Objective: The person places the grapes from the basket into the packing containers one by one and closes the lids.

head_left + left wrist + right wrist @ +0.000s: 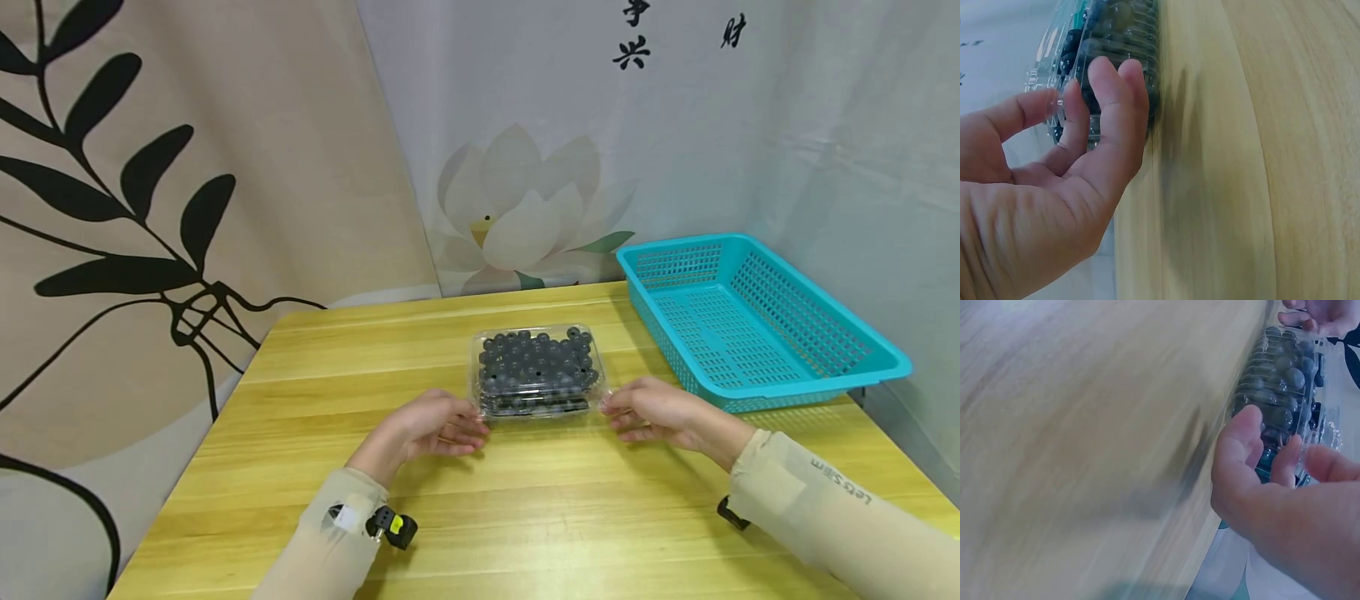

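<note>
A clear plastic clamshell box (pixel 534 414) full of dark blueberries (pixel 536 358) sits on the wooden table, its lid down. My left hand (pixel 435 425) is at the box's near left corner; in the left wrist view its thumb and forefinger pinch the plastic rim (pixel 1060 105). At the near right corner, my right hand (pixel 660 412) pinches the rim between thumb and forefinger. The other fingers of both hands curve loosely beside the box's ribbed side. Through that side, in the right wrist view, the berries (pixel 1282 417) show rounded and dark.
A turquoise slotted plastic basket (pixel 795 387) stands at the right edge of the wooden table (pixel 525 517), just beyond my right hand. Behind the table hangs a printed cloth (pixel 315 167) with leaves and a lotus.
</note>
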The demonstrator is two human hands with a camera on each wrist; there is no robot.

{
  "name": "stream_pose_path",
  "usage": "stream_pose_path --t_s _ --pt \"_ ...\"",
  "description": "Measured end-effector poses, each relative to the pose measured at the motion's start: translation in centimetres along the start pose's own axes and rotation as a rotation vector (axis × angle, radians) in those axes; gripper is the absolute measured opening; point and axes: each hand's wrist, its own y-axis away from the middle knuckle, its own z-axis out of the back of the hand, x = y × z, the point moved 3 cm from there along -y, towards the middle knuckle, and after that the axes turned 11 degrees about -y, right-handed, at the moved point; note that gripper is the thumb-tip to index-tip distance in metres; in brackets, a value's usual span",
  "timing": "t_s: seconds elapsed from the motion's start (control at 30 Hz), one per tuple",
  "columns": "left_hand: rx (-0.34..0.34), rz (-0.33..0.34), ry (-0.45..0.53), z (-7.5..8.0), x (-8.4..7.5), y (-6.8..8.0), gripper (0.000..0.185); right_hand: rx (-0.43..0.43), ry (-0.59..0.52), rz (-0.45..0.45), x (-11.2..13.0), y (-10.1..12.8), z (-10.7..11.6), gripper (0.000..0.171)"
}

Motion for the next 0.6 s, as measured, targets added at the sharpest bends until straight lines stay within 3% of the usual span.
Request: stream_pose_path --t_s 0.6 --pt "-0.012 0.001 0.018 -0.33 -0.02 -0.47 0.025 0.011 0.014 0.036 0.22 -0.27 -0.25 0.036"
